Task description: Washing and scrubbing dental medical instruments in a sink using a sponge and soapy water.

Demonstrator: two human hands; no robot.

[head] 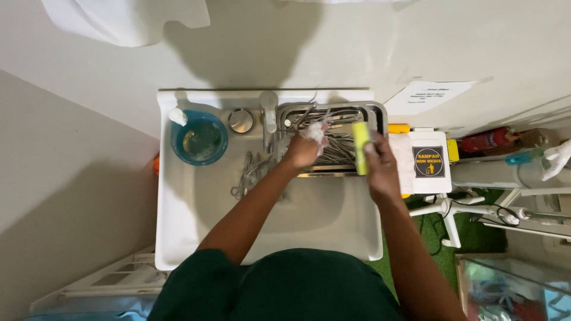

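Seen from above, a person in a dark green top stands at a white sink. The left hand is closed around a small metal instrument with something pale and foamy bunched at its tip; exactly what the pale stuff is cannot be told. The right hand grips a yellow-green sponge, fingers wrapped round it, holding it upright just beside the left hand. Both hands hover over a steel tray resting across the back of the sink and piled with thin metal tools.

The instrument looks light, stiff and probably slippery when wet; some ends in the pile may be sharp, so the handle seems the safest place to grip. The sponge looks soft and light, easy to squeeze anywhere.

More tools lie loose in the basin left of the tray. A tap stands behind them, with a round drain next to it. A blue jug sits at the far left corner. A white bin with a black and yellow label stands right of the sink. The tangled tools crowd the tray, so lifting one out may snag the others.
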